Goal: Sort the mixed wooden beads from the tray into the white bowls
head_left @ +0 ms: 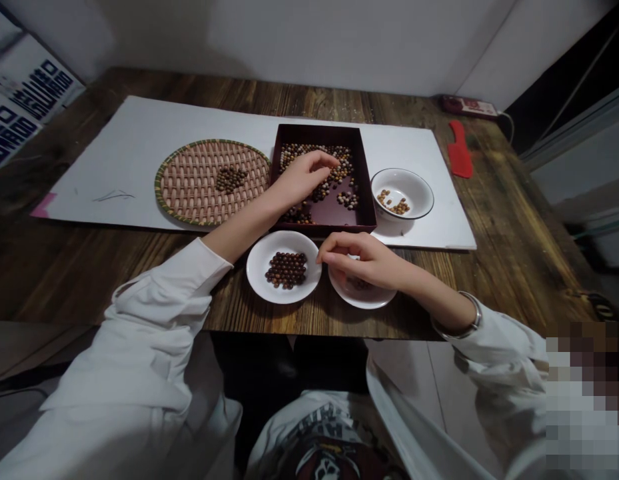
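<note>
My left hand (305, 177) is over a dark red box (368, 193) of mixed beads (294, 153), its fingers curved and the thumb slightly apart from them. No bead shows between them. My right hand (362, 259) hovers above a white dish (372, 301), largely covering it and the few beads inside. Thumb and fingertips meet there in a pinch; what they hold, if anything, is too small to make out. Left of that hand, another white dish (256, 280) carries a cluster of dark brown beads (286, 270).
A round woven tray (184, 180) with greenish-brown beads (231, 179) lies left of the box. To the right stands a white bowl (419, 193) with yellowish beads (400, 207). A red scoop-like tool (460, 157) and a power strip (469, 107) lie farther right. White board (114, 147) covers part of the wooden table (514, 220).
</note>
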### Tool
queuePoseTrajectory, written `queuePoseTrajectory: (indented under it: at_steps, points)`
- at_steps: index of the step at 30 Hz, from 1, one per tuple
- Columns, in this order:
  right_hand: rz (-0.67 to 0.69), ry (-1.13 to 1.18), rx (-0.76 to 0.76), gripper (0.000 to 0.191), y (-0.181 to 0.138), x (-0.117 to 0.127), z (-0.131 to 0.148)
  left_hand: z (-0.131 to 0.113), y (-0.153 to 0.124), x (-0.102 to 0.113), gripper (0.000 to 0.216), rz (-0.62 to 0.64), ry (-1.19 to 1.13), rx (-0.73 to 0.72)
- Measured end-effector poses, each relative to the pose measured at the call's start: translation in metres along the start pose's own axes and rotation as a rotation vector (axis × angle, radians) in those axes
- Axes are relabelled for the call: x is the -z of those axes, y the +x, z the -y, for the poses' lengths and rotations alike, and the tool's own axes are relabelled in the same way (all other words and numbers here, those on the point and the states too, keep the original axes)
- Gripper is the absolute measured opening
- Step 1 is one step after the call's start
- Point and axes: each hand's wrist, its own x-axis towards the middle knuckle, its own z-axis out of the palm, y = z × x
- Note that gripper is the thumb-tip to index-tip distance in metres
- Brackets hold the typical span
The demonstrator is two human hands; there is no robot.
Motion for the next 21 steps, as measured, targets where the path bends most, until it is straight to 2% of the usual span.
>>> queuePoseTrajectory:
  at_steps: [2, 5, 8, 21]
  points:
    - [-0.002, -0.006, -0.002, 0.026, 0.000, 0.000, 0.000, 0.008, -0.001, -0.003, 0.035, 0.035, 0.206, 0.048]
    - [0.001, -0.017, -0.004, 0.027, 0.000, 0.000, 0.000, 0.017, -0.006, -0.009, 0.054, 0.203, 0.497, 0.154]
    - [0.003, -0.023, -0.002, 0.026, 0.000, 0.000, 0.000, 0.019, -0.011, -0.011, 0.061, 0.310, 0.643, 0.148]
    - [0.007, -0.035, 0.001, 0.027, 0.000, 0.001, 0.001, 0.006, -0.013, -0.011, 0.061, 0.366, 0.730, 0.136]
